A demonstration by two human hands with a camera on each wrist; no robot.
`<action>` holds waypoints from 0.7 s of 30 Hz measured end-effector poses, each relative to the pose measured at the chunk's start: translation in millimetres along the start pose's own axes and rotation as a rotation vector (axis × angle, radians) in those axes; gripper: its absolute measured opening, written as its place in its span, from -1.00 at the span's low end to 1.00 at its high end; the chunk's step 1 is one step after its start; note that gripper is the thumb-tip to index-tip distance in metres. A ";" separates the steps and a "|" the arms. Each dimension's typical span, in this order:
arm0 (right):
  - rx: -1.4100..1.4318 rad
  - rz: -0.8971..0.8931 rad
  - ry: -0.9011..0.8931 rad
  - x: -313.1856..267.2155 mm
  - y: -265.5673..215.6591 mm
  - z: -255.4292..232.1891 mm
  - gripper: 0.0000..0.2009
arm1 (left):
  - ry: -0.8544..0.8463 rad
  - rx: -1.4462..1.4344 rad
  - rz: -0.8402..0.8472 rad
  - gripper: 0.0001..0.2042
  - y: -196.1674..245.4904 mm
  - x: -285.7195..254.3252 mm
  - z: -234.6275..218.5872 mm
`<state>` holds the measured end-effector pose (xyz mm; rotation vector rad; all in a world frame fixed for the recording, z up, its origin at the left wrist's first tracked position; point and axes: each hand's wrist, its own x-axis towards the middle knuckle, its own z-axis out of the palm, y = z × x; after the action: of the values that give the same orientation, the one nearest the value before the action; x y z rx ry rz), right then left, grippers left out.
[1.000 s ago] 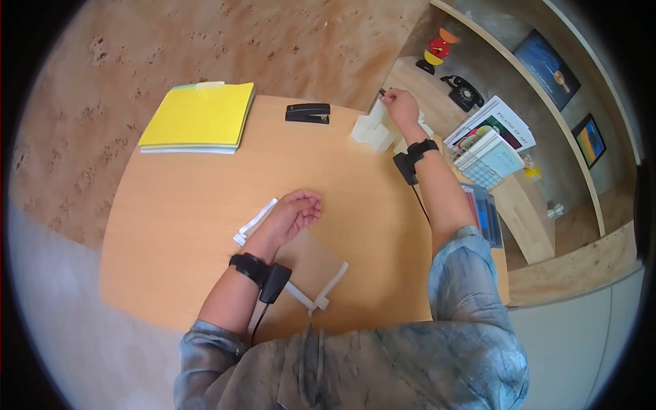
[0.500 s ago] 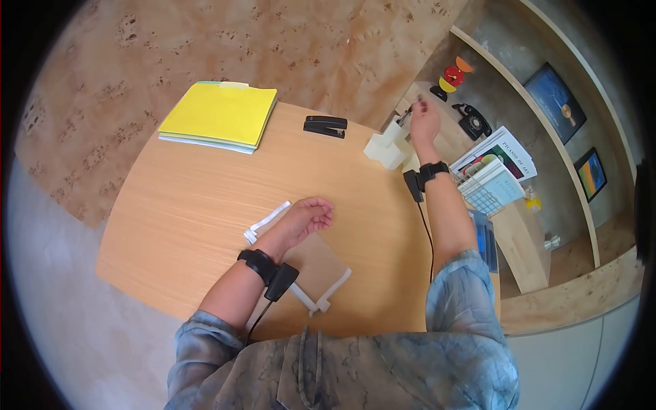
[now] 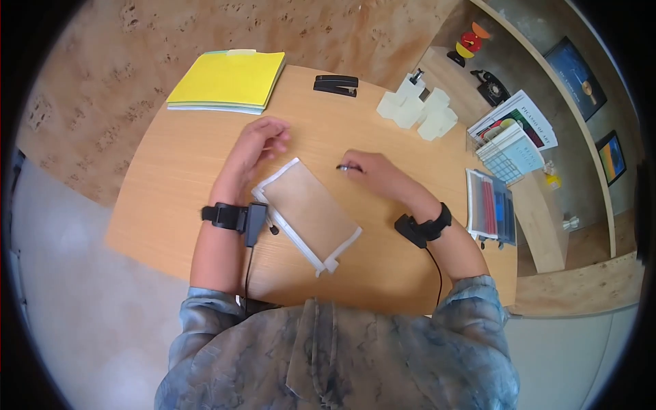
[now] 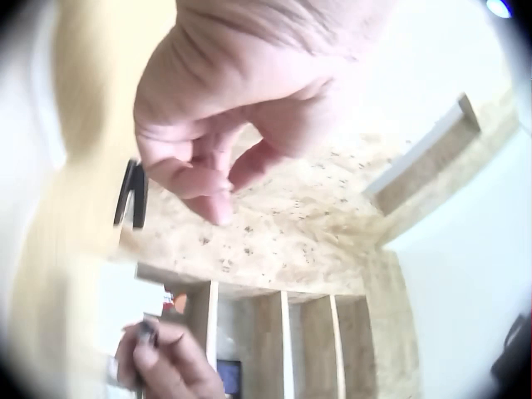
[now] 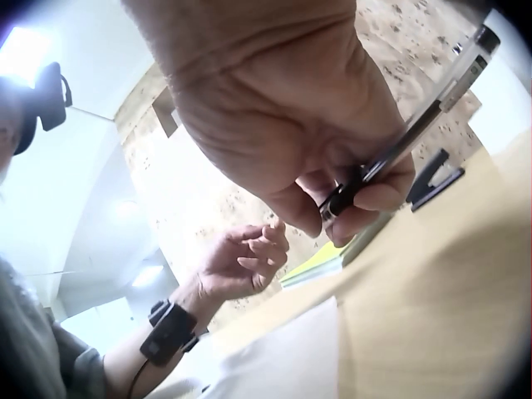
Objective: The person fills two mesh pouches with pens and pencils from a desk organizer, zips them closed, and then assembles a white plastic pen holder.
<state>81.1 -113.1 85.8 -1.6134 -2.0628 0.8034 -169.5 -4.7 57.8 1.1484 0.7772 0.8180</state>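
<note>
My right hand [image 3: 372,172] pinches a pen [image 5: 407,137] with a clear barrel and dark ends, above the right part of the table. A clear flat zip pouch [image 3: 313,212] with white edges lies on the table between my two hands. My left hand [image 3: 258,145] hovers beyond the pouch's upper left corner, its fingers loosely bent around nothing. In the left wrist view, that hand's thumb and fingertips come close together with no object between them. A cream pen holder [image 3: 410,106] made of hexagonal cups stands at the far right of the table, a dark-topped item sticking out of it.
A yellow folder stack [image 3: 229,78] lies at the far left, with a black stapler [image 3: 335,85] right of it. Near the right edge is a filled zip pouch [image 3: 490,205]. Past it come a wire rack of books [image 3: 511,150], a black telephone [image 3: 490,87] and shelves.
My right hand has come back from the pen holder toward the table's middle with the pen. My left hand has moved off the pouch, away and to the left.
</note>
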 end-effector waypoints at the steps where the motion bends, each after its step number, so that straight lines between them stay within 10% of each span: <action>1: -0.006 -0.020 -0.029 -1.1 5.7 9.4 -0.86 | 0.086 0.321 -0.012 -0.79 3.0 -5.3 -9.2; 5: 0.051 -0.089 -0.022 -1.8 11.1 28.5 -0.86 | 0.230 1.272 -0.098 -0.68 -2.2 -34.4 -12.5; 21: -0.315 -0.140 0.027 -27.1 -37.0 74.3 -0.53 | 0.002 0.858 -0.183 -0.87 -19.6 -28.3 16.1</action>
<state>14.2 -159.9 54.9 -1.5994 -2.3438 0.4222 -166.6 -40.6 45.5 1.7894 1.2715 0.3120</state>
